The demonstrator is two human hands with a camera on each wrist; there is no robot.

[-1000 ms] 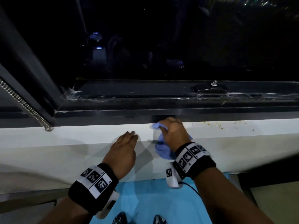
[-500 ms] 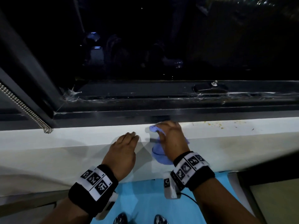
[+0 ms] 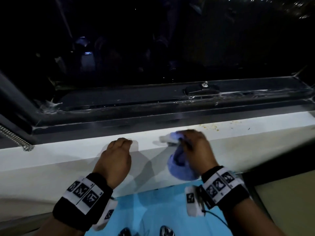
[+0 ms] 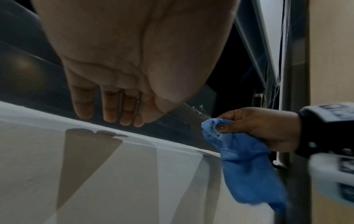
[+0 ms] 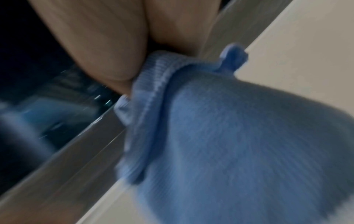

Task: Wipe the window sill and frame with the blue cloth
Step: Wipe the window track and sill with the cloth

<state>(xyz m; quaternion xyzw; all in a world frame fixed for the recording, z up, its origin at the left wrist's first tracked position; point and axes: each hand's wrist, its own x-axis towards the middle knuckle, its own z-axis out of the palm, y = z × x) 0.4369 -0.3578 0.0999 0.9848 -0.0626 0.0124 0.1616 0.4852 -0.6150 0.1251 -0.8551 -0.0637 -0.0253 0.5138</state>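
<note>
My right hand (image 3: 192,143) grips the bunched blue cloth (image 3: 179,166) and holds it against the top of the white window sill (image 3: 255,133), near its front edge. The cloth (image 4: 247,165) hangs down the sill's front face, pinched between thumb and fingers of the right hand (image 4: 254,128). In the blurred right wrist view the cloth (image 5: 239,144) fills the lower right. My left hand (image 3: 117,154) rests with straight fingers (image 4: 111,109) on the sill edge, left of the cloth. The dark window frame (image 3: 153,120) runs behind the sill.
Yellowish crumbs (image 3: 216,127) lie on the sill to the right of the cloth. Cobwebs (image 3: 51,106) fill the frame's left corner. A latch (image 3: 201,89) sits on the far rail. A bead chain (image 3: 15,138) hangs at left. A light blue mat (image 3: 153,210) lies on the floor below.
My right hand with the cloth has slid to the right along the sill and back from the frame towards the sill's front edge. The left hand stays in place.
</note>
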